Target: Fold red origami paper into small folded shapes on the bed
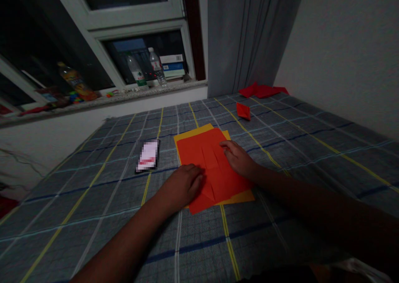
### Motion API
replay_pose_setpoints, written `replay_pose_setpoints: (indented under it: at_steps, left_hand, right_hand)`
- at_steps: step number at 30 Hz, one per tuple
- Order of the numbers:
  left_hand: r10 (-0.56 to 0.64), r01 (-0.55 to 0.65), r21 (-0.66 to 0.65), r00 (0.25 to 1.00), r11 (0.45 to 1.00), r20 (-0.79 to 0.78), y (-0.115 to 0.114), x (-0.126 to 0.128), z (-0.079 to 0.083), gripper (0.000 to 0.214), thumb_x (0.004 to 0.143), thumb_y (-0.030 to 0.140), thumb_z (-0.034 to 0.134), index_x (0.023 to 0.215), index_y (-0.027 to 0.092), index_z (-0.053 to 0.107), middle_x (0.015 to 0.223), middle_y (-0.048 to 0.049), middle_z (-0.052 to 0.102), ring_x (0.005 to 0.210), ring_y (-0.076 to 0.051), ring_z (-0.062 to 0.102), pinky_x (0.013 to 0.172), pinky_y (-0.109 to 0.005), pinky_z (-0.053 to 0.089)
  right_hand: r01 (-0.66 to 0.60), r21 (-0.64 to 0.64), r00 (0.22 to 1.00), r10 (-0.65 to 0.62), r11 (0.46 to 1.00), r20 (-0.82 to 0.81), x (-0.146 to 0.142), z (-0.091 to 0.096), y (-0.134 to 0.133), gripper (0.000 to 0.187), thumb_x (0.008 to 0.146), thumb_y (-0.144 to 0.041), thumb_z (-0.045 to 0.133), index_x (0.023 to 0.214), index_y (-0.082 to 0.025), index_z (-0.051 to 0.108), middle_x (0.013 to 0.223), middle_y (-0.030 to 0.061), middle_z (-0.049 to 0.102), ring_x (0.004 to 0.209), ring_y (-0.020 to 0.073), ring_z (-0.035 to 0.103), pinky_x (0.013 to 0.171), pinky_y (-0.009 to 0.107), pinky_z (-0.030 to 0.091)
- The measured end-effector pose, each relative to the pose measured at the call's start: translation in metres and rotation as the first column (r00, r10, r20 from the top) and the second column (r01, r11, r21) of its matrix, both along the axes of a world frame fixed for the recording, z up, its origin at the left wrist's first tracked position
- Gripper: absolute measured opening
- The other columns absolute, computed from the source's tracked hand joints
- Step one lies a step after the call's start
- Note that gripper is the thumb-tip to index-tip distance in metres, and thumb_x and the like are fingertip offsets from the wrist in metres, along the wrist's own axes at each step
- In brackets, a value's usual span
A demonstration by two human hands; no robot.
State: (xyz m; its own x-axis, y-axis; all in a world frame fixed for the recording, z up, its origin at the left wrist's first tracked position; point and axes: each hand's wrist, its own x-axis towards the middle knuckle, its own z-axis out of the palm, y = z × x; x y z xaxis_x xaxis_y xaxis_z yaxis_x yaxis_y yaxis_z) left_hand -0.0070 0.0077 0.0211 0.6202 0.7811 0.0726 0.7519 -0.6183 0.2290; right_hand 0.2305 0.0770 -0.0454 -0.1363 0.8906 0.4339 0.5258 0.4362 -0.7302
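Observation:
An orange-red sheet of paper (208,160) with several creases lies on top of yellow paper (241,196), whose edges stick out at the top and the bottom right. On the sheet's left side rests my left hand (186,184), its fingers slightly bent, with thumb and fingers apart. My right hand (238,158) touches the right side of the same sheet, index finger stretched out and the other fingers bent. Neither hand visibly grips the paper; the undersides of the fingers are hidden.
A phone (148,155) lies left of the paper on the checked bedspread (102,191). Farther back are a small folded red paper piece (243,111) and larger red pieces (263,91) by the wall. Bottles (157,67) and boxes (173,67) stand on the windowsill.

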Motion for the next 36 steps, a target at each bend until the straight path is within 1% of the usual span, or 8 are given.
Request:
replay_pose_setpoints:
  at_steps: [3,7,11,17,19,24,30,36]
  left_hand:
    - [0.038,-0.038,0.029,0.999,0.999,0.012,0.001,0.005,-0.005,0.035,0.099,0.035,0.049,0.126,0.015,0.061,0.114,-0.0126,0.065,0.105,-0.024,0.062,0.096,-0.039,0.05]
    - [-0.016,0.018,0.023,0.996,1.0,-0.089,0.003,0.005,-0.013,0.034,0.094,0.018,0.051,0.124,0.016,0.065,0.124,-0.0144,0.062,0.114,-0.026,0.059,0.1,-0.04,0.047]
    - [-0.023,0.027,0.028,0.991,0.999,-0.132,0.005,-0.001,-0.018,0.044,0.092,0.01,0.048,0.131,0.025,0.061,0.138,-0.0097,0.059,0.127,-0.029,0.053,0.106,-0.051,0.04]
    - [-0.172,0.171,-0.063,0.985,0.983,-0.015,0.005,-0.005,-0.016,0.043,0.097,0.014,0.041,0.138,0.016,0.054,0.146,-0.0127,0.052,0.134,-0.021,0.049,0.113,-0.037,0.039]
    - [-0.176,0.176,-0.099,0.984,0.979,0.012,0.003,-0.006,-0.011,0.043,0.101,0.027,0.043,0.142,0.015,0.05,0.15,-0.0137,0.048,0.138,-0.022,0.045,0.115,-0.038,0.037]
    - [-0.21,0.21,-0.108,0.978,0.972,0.005,0.005,-0.01,-0.004,0.074,0.088,0.065,0.057,0.145,0.019,0.046,0.153,-0.015,0.044,0.144,-0.032,0.036,0.118,-0.053,0.026]
    - [-0.179,0.181,-0.104,0.984,0.978,0.023,0.013,-0.014,-0.006,0.055,0.092,0.055,0.059,0.136,0.023,0.058,0.146,-0.0127,0.051,0.134,-0.029,0.046,0.112,-0.047,0.035]
    - [-0.19,0.192,-0.099,0.981,0.976,0.023,0.012,-0.016,-0.005,0.063,0.085,0.062,0.064,0.134,0.023,0.059,0.145,-0.013,0.053,0.133,-0.03,0.047,0.112,-0.048,0.034]
  right_hand:
    - [-0.002,0.027,1.0,0.002,1.0,0.003,0.001,0.003,-0.001,0.034,0.088,-0.017,0.04,0.116,-0.018,0.059,0.12,0.0131,0.063,0.117,0.0235,0.058,0.106,0.045,0.043]
    - [-0.024,0.089,0.999,0.021,0.996,0.026,0.002,0.009,-0.003,0.036,0.085,-0.013,0.041,0.114,-0.019,0.06,0.116,0.011,0.064,0.113,0.0228,0.059,0.103,0.044,0.045]
    - [-0.209,0.142,0.972,0.189,0.968,0.138,0.001,0.018,-0.009,0.036,0.085,-0.008,0.039,0.112,-0.017,0.062,0.112,0.0116,0.065,0.11,0.0218,0.06,0.1,0.042,0.047]
    - [-0.525,0.004,0.798,0.491,0.851,0.349,0.0,0.035,-0.025,0.035,0.089,-0.009,0.042,0.115,-0.017,0.065,0.118,0.0108,0.066,0.114,0.0201,0.06,0.103,0.039,0.046]
    - [-0.577,-0.072,0.73,0.553,0.814,0.401,0.002,0.041,-0.031,0.032,0.091,-0.021,0.053,0.121,-0.016,0.064,0.125,0.0123,0.064,0.121,0.0221,0.057,0.107,0.04,0.044]
    - [-0.595,-0.126,0.673,0.578,0.794,0.463,0.008,0.046,-0.036,0.068,0.074,-0.046,0.079,0.131,-0.014,0.061,0.136,0.0179,0.059,0.128,0.0316,0.051,0.109,0.049,0.04]
    - [-0.571,-0.124,0.677,0.551,0.811,0.488,0.013,0.046,-0.034,0.057,0.079,-0.043,0.077,0.126,-0.012,0.065,0.131,0.0174,0.062,0.123,0.0303,0.055,0.107,0.046,0.043]
    - [-0.6,-0.101,0.676,0.571,0.793,0.466,0.016,0.045,-0.033,0.048,0.084,-0.045,0.071,0.122,-0.014,0.067,0.129,0.0158,0.064,0.122,0.0285,0.055,0.107,0.044,0.042]
